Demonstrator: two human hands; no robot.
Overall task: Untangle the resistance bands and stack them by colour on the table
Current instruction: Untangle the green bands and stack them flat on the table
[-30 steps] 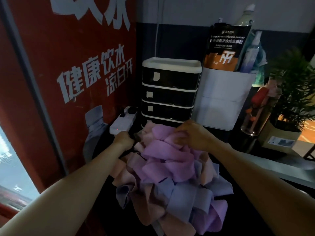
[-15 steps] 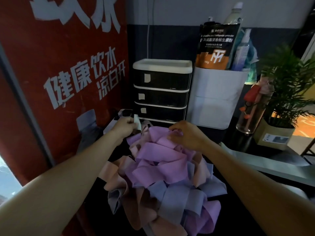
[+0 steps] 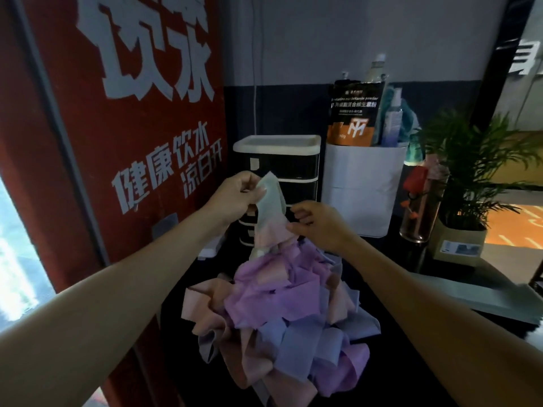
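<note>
A tangled heap of resistance bands [image 3: 276,312] in purple, pink and blue lies on the dark table [image 3: 390,374]. My left hand [image 3: 238,195] pinches the top end of a pale green band [image 3: 271,201] and holds it raised above the heap; its lower part runs down into the pile. My right hand [image 3: 317,224] is just right of that band at mid-height, thumb and fingers curled at its edge and at a pink band beside it. Whether they truly pinch it is unclear.
A black drawer unit with a white top [image 3: 279,163] stands behind the heap, a white bin [image 3: 361,189] with a pouch and bottles beside it. A potted plant [image 3: 467,201] and glass bottle [image 3: 420,210] are at the right. A red panel [image 3: 117,142] walls the left.
My left hand has risen from the heap's back edge, drawing the pale green band upward. My right hand has lifted off the purple bands to the raised band.
</note>
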